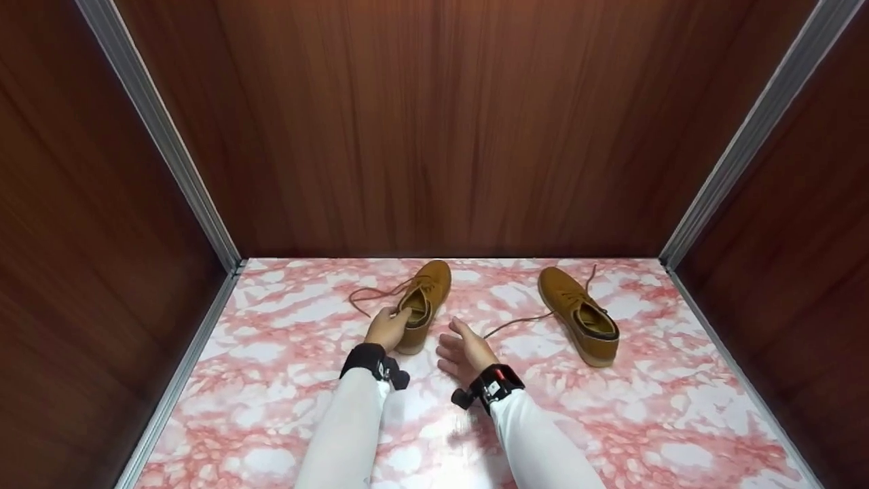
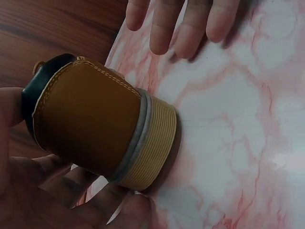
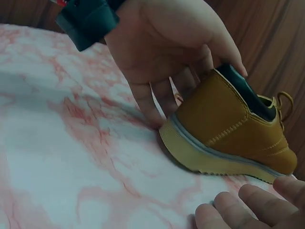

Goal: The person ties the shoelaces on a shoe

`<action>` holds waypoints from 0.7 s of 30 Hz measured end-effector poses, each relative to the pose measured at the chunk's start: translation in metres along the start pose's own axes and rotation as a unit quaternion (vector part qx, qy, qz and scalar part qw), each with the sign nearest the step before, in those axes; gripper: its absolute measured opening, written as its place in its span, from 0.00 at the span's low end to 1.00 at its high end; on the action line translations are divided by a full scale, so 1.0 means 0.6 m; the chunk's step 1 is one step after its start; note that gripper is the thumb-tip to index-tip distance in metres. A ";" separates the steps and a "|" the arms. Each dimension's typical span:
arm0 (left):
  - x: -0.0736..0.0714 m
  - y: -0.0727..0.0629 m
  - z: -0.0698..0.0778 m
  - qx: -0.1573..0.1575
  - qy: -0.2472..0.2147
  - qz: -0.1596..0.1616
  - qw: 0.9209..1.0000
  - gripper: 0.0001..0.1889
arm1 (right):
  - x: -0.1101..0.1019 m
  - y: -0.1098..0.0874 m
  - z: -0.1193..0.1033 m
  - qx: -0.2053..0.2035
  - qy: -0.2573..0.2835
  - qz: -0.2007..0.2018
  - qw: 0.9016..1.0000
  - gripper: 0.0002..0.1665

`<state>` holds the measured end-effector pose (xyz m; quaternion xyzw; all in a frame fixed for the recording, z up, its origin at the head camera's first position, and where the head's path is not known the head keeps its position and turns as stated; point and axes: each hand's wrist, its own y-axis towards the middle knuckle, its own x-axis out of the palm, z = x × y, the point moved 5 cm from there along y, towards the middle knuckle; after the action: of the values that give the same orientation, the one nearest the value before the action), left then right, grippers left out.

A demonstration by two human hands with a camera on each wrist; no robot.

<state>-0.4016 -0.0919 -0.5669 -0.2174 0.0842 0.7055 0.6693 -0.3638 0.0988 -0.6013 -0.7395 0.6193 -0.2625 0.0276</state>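
A tan lace-up shoe [image 1: 434, 277] stands left of centre with its toe toward the back wall and its dark-lined opening toward me. My left hand [image 1: 387, 330] grips its left side near the heel, the thumb over the padded collar and the fingers spread down the outer side toward the sole. In the left wrist view the stitched heel [image 2: 90, 119] faces the camera. My right hand [image 1: 464, 350] is held just right of that heel, fingers extended and holding nothing. The matching shoe [image 1: 561, 291] sits farther right, turned slightly, toe to the back left.
Loose brown laces [image 1: 366, 292] trail left from the gripped shoe. Another lace [image 1: 516, 320] runs from the right shoe toward my right hand. A pink-and-white marbled surface [image 1: 285, 401] lies below, enclosed by wood-grain panels [image 1: 434, 136] with grey metal corner strips [image 1: 170, 146].
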 end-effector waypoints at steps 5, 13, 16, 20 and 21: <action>0.001 0.007 -0.001 -0.007 0.006 0.008 1.000 0.29 | 0.013 0.007 0.007 -0.001 0.012 -0.019 1.000 0.46; 0.009 -0.004 0.010 0.008 0.051 0.002 0.999 0.31 | 0.008 0.006 0.000 -0.004 -0.007 -0.003 1.000 0.46; 0.015 -0.016 0.022 0.034 0.074 -0.022 0.996 0.32 | 0.005 0.002 -0.007 -0.001 -0.026 0.012 1.000 0.43; 0.020 -0.033 0.033 0.054 0.077 -0.044 0.995 0.32 | 0.002 -0.007 -0.020 -0.003 -0.075 0.043 0.996 0.34; 0.020 -0.038 0.035 0.057 0.074 -0.046 0.995 0.31 | 0.001 -0.009 -0.023 -0.005 -0.088 0.050 0.995 0.32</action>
<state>-0.3835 -0.0703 -0.5494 -0.2340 0.1633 0.6498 0.7046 -0.3648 0.1034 -0.5872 -0.7276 0.6523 -0.1918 0.0912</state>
